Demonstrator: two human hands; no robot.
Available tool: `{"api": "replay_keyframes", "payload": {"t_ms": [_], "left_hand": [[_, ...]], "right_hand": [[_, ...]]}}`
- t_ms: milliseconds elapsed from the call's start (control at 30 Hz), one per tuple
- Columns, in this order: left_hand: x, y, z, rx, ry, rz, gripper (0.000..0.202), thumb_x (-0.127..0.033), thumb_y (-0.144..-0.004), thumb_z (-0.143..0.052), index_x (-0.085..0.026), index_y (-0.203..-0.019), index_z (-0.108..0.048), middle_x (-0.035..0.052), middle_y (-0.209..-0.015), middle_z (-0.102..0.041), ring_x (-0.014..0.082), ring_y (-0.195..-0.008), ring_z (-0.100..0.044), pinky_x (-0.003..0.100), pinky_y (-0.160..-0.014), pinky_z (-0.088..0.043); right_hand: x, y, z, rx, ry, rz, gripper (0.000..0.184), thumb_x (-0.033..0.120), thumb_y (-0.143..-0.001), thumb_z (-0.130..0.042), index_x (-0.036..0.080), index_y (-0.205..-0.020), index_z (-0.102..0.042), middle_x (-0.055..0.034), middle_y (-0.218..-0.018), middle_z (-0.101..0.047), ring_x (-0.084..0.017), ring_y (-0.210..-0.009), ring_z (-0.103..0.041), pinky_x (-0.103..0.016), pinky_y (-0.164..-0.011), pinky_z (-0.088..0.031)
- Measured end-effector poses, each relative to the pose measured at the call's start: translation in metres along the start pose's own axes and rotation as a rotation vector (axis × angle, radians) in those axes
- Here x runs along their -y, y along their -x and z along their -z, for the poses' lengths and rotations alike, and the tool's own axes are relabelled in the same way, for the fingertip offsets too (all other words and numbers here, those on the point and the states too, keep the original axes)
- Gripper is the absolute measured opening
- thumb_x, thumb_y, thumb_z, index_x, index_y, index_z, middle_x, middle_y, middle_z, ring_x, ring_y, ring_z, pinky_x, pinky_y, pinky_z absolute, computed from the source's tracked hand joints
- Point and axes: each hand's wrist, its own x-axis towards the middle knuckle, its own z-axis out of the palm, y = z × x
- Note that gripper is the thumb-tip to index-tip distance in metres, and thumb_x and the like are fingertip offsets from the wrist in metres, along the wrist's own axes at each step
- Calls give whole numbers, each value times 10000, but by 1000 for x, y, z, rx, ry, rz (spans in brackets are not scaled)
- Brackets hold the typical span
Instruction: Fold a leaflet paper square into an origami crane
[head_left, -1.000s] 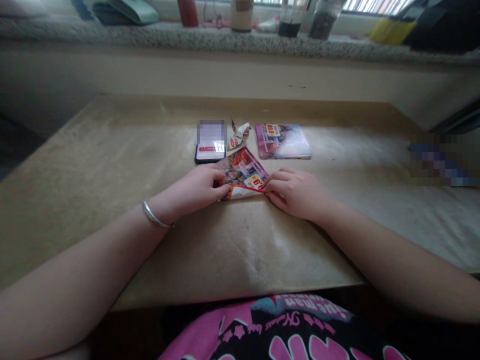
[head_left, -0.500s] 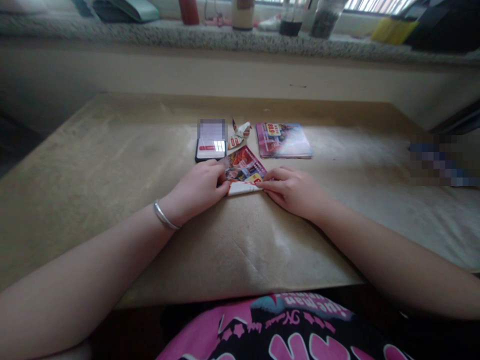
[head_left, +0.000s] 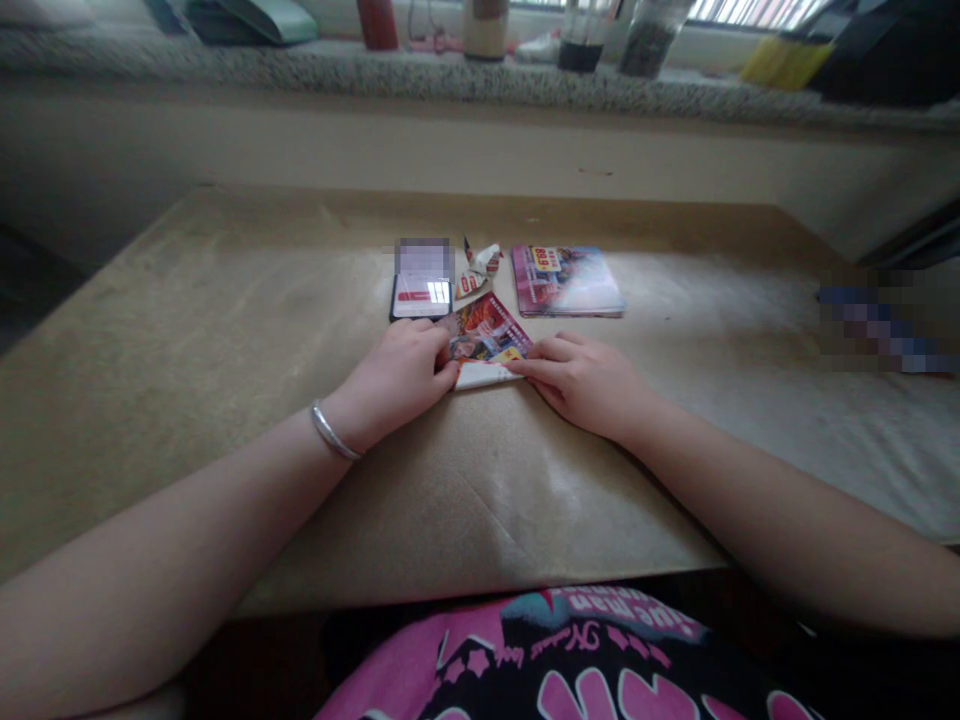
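A printed sheet of paper [head_left: 486, 328] lies on the table between my hands, its near edge folded over to show a white strip. My left hand [head_left: 405, 370] grips its left side, the thumb at the end of the fold. On the right, my right hand [head_left: 574, 375] has its fingertips on the fold's right part, pressed against the paper. Just beyond the sheet stands a small folded paper figure [head_left: 480, 268], white with red print. Close to my left fingers lies a phone [head_left: 422, 297], its screen lit.
A stack of printed paper squares [head_left: 568, 282] lies right of the paper figure. The tan-covered table [head_left: 225, 400] meets a wall at the back. Bottles and jars stand on the stone windowsill [head_left: 337, 75]. A blurred dark item [head_left: 885, 325] lies far right.
My right fingertips have shifted slightly left along the fold. My left hand and the other things look almost unmoved.
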Motion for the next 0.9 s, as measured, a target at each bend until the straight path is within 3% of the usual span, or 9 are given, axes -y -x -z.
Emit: {"api": "replay_keyframes", "payload": {"t_ms": [167,300,367,467,600,900], "left_hand": [[0,0,-1,-10,-8,-1,216,-320,-840,-511,-172,-689,-553,65,-746,-590,199,-767,-539,335,-761,-461],[0,2,-1,-62,35,12,200,-313,-847,-527,-153,-910,-628,81,-881,-632,198,-816,-565,318,-768,-481],[-1,4,0,-92,30,-57,246,-293,-886,-479,-163,-989,-661,86,-964,-643,199,-851,-577,322,-789,-487],[-4,8,3,-72,-71,-162,332,-292,-939,-396,-184,-968,-709,91,-1028,-661,224,-897,-596,355,-799,-493],[-5,12,7,-20,-153,-252,355,-405,-910,-474,-172,-1057,-699,113,-1086,-657,254,-1010,-601,365,-847,-511],[-3,10,-3,-59,-271,-280,338,-236,-965,-405,-197,-1224,-619,106,-1131,-653,253,-1064,-599,332,-789,-522]], "right_hand": [[0,0,-1,-7,38,21,360,216,-937,-478,289,-1241,-656,-80,-1021,-671,-191,-855,-534,-298,-696,-404],[1,-1,-1,9,7,37,358,200,-942,-460,258,-1229,-666,-96,-1047,-660,-197,-886,-536,-308,-733,-425],[2,-2,0,22,-6,37,355,195,-943,-453,241,-1217,-675,-103,-1049,-659,-203,-901,-539,-315,-751,-436],[3,-2,0,24,-14,31,353,200,-950,-444,234,-1211,-678,-109,-1039,-656,-210,-910,-542,-324,-765,-446],[1,0,-2,5,-24,48,348,208,-951,-446,228,-1213,-673,-108,-1029,-649,-207,-905,-542,-328,-779,-457],[-6,2,-6,-46,-27,22,330,172,-925,-464,184,-1171,-684,-113,-1028,-656,-208,-894,-565,-347,-825,-476]]}}
